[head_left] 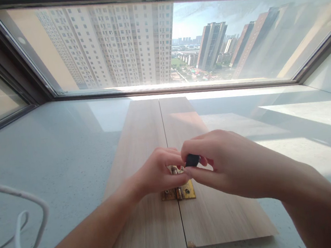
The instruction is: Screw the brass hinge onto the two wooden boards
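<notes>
Two light wooden boards lie side by side on a pale sill, joined across their seam by a brass hinge. My left hand rests on the hinge with its fingers curled and pressed down on the upper part of it. My right hand hovers just above the hinge, fingers pinched round a small black handle, which looks like a short screwdriver pointing down at the hinge. The tool's tip is hidden behind my fingers.
The pale stone sill spreads wide on both sides of the boards. A white looped cable lies at the left edge. A big window with dark frames runs along the far side, showing tall buildings.
</notes>
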The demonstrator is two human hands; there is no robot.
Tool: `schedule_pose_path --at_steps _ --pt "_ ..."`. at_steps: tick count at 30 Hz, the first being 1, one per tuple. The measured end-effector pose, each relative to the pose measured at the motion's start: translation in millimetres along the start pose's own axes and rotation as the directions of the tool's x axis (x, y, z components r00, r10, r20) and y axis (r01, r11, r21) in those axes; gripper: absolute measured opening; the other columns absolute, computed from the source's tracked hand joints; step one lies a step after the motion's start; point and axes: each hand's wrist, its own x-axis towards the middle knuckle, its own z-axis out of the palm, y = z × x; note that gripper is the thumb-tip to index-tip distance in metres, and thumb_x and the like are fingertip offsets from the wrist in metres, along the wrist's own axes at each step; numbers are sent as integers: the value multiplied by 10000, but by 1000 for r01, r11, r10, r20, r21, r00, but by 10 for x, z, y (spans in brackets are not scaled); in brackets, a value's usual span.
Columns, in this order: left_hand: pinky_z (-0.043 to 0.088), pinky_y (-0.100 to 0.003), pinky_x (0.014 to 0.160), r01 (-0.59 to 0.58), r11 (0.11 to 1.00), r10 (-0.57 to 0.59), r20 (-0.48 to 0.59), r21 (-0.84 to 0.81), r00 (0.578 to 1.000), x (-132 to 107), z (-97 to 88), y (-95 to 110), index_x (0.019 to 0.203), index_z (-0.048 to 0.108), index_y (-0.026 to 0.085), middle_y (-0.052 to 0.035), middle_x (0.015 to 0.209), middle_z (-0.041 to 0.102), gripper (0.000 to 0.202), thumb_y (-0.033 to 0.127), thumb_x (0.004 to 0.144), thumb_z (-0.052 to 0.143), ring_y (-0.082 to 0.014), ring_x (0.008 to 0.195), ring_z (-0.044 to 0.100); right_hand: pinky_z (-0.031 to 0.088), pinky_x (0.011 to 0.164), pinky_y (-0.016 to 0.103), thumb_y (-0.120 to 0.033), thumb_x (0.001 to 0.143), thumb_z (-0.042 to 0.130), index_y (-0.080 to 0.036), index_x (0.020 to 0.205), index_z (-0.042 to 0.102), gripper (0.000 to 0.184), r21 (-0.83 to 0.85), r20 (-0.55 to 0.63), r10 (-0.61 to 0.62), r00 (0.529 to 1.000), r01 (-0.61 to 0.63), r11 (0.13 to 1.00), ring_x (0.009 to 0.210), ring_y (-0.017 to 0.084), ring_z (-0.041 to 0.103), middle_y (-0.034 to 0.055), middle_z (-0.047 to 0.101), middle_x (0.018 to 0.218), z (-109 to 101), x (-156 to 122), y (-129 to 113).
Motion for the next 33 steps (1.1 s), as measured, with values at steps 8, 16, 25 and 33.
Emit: schedule_pose_path --at_steps 8,16,25,33 --pt "456 -208 599 3 1000 -3 26 21 1000 1 7 -1 690 674 126 -25 654 637 104 138 771 610 -102 600 544 285 522 262 -320 833 589 -224 733 581 139 -12 -11 37 999 -37 999 579 124 457 -36 574 652 -7 15 -27" --pt "491 -246 691 -7 999 9 -24 44 1000 9 16 1 666 671 118 -47 662 650 133 183 779 643 -127 642 572 245 481 251 -279 827 591 -215 669 569 172 17 -2 46 999 -46 999 536 106 434 -49 550 592 -9 -4 0" --pt "512 -255 733 -29 999 28 21 19 999 33 7 30 738 689 125 -72 751 681 149 197 818 586 -155 743 624 273 521 249 -225 817 583 -218 739 605 80 50 15 31 999 -32 998 600 113 477 -38 598 676 -39 -4 -26" --pt "477 -245 671 -28 984 35 -37 174 999 -17 46 -77 616 631 134 -54 625 637 274 290 840 607 -132 630 569 229 504 257 -340 799 659 -205 658 549 224 -35 -15 92 996 -92 995 559 115 446 -41 574 620 -17 4 3"
